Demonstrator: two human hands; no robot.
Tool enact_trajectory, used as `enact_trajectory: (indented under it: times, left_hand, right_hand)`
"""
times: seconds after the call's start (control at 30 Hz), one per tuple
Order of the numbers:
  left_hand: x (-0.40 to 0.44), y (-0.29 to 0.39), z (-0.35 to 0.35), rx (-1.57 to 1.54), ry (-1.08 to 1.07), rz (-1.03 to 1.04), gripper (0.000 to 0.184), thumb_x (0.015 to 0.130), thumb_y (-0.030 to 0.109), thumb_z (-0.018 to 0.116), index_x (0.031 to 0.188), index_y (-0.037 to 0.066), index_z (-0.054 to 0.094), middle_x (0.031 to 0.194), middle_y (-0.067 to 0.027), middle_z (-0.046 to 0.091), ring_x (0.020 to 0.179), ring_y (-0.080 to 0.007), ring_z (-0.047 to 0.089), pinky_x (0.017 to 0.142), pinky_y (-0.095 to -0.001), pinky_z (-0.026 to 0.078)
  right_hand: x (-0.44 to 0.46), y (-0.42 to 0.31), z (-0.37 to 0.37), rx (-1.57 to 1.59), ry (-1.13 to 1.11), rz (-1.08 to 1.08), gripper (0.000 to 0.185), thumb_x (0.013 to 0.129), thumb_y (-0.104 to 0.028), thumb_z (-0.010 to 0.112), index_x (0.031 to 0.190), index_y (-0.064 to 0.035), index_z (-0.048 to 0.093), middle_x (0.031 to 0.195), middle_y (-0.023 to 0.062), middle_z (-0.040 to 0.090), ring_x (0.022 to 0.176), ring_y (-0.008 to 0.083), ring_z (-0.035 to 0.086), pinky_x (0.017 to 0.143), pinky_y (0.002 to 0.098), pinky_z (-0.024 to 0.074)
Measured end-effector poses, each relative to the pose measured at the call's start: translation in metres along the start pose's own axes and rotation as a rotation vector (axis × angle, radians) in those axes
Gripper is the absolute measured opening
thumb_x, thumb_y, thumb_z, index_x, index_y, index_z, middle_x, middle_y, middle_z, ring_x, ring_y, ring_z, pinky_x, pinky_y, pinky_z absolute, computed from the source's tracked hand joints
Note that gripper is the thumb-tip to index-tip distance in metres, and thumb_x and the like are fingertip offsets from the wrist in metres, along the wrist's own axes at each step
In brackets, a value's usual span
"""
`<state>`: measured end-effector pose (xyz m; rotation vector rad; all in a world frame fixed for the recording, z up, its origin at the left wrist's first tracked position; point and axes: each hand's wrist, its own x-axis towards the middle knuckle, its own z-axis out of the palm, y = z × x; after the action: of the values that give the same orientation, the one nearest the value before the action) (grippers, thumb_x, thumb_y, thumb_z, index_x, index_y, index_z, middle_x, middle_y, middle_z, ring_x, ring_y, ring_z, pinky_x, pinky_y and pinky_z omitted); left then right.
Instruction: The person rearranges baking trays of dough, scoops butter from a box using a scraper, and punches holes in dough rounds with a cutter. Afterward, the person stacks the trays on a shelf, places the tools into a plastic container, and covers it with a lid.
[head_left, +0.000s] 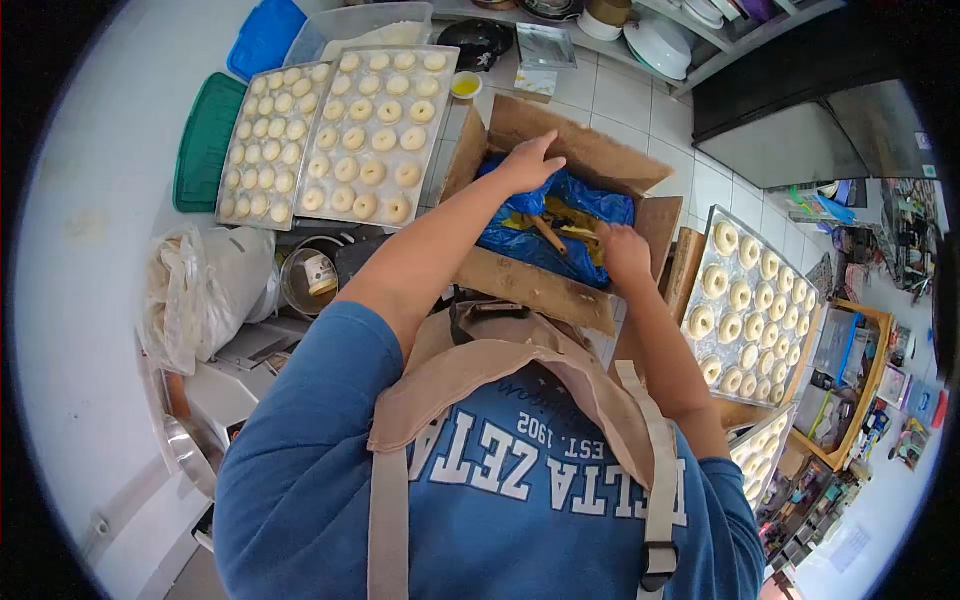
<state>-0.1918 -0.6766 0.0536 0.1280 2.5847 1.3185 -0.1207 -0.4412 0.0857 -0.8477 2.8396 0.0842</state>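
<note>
A brown stick (546, 234) is lodged among yellow matter (575, 217) and blue plastic (515, 243) inside a cardboard box (530, 287). The left hand (528, 166) is held over its far side, fingers partly spread; the right hand (624, 256) is held at its right side, fingers curled; whether anything is grasped cannot be told. Dough rings (373, 173) are laid out on a tray to the left.
</note>
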Motion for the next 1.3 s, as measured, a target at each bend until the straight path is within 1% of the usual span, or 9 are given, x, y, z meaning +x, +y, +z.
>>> enact_trajectory:
  times: [0.03,0.07,0.17,0.27,0.53,0.77,1.07,1.17,1.3]
  left_hand:
    - [0.004,0.001,0.000,-0.034,0.048,0.020,0.063,0.085,0.036,0.052,0.134,0.002,0.030,0.133,-0.0219,0.037,0.126,-0.0319,0.033,0.103,-0.0378,0.027]
    - [0.007,0.000,-0.001,0.013,0.010,0.024,0.064,0.086,0.037,0.051,0.135,0.003,0.028,0.135,-0.0210,0.035,0.127,-0.0332,0.031,0.104,-0.0384,0.026]
    - [0.012,-0.001,-0.001,0.143,-0.086,0.038,0.066,0.086,0.038,0.050,0.137,0.005,0.024,0.140,-0.0174,0.027,0.129,-0.0369,0.024,0.106,-0.0405,0.022]
    - [0.009,0.002,0.002,0.222,-0.137,0.036,0.068,0.085,0.040,0.051,0.138,0.008,0.022,0.144,-0.0124,0.019,0.131,-0.0393,0.018,0.107,-0.0431,0.019]
    - [0.007,0.011,0.002,0.280,-0.175,-0.032,0.071,0.083,0.044,0.051,0.140,0.013,0.020,0.147,-0.0049,0.014,0.132,-0.0381,0.016,0.107,-0.0454,0.019]
    - [0.002,0.014,0.005,0.282,-0.198,-0.051,0.073,0.083,0.047,0.050,0.140,0.015,0.018,0.147,-0.0018,0.011,0.133,-0.0357,0.011,0.105,-0.0534,0.017]
    - [0.004,0.016,0.008,0.274,-0.204,-0.055,0.074,0.083,0.047,0.049,0.141,0.015,0.017,0.148,-0.0018,0.009,0.134,-0.0346,0.011,0.105,-0.0553,0.015]
    - [0.005,0.018,0.006,0.275,-0.194,-0.047,0.072,0.084,0.047,0.048,0.140,0.014,0.018,0.147,-0.0030,0.011,0.133,-0.0348,0.012,0.105,-0.0531,0.016]
    - [0.005,0.010,0.005,0.212,-0.141,0.017,0.068,0.085,0.046,0.048,0.139,0.012,0.023,0.145,-0.0055,0.018,0.132,-0.0359,0.016,0.106,-0.0461,0.019]
  right_hand:
    - [-0.005,-0.002,0.006,0.037,0.012,0.015,0.011,0.078,-0.013,0.052,0.089,-0.0102,0.053,0.080,0.0074,0.059,0.082,0.0236,0.060,0.065,0.0362,0.0513]
    - [-0.007,-0.003,0.012,0.096,0.001,0.050,0.011,0.080,-0.012,0.050,0.090,-0.0078,0.052,0.084,0.0117,0.061,0.083,0.0275,0.061,0.067,0.0392,0.0514]
    - [0.005,-0.006,0.013,0.245,-0.210,0.294,0.014,0.081,-0.010,0.048,0.093,-0.0047,0.053,0.090,0.0171,0.062,0.085,0.0324,0.062,0.070,0.0426,0.0508]
    - [0.026,0.007,0.033,0.245,-0.233,0.359,0.018,0.082,-0.008,0.046,0.096,-0.0013,0.054,0.094,0.0207,0.062,0.087,0.0358,0.062,0.075,0.0450,0.0497]
    - [0.039,0.006,0.053,0.180,-0.357,0.473,0.022,0.082,-0.009,0.047,0.098,0.0000,0.059,0.100,0.0206,0.061,0.093,0.0337,0.061,0.077,0.0421,0.0504]
    - [0.035,0.009,0.044,0.071,-0.416,0.473,0.022,0.083,-0.013,0.048,0.098,-0.0029,0.062,0.101,0.0179,0.062,0.094,0.0310,0.061,0.077,0.0408,0.0508]
    - [0.022,0.004,-0.003,0.107,-0.305,0.488,0.017,0.078,-0.012,0.053,0.092,-0.0032,0.057,0.097,0.0200,0.061,0.091,0.0349,0.059,0.075,0.0434,0.0498]
    - [0.005,0.011,-0.034,0.165,-0.208,0.389,0.014,0.079,-0.015,0.054,0.085,-0.0028,0.055,0.094,0.0180,0.061,0.086,0.0356,0.059,0.071,0.0440,0.0482]
    - [-0.032,0.010,-0.067,0.181,0.177,0.090,0.007,0.078,-0.012,0.052,0.079,-0.0061,0.055,0.083,0.0081,0.060,0.076,0.0291,0.059,0.062,0.0401,0.0479]
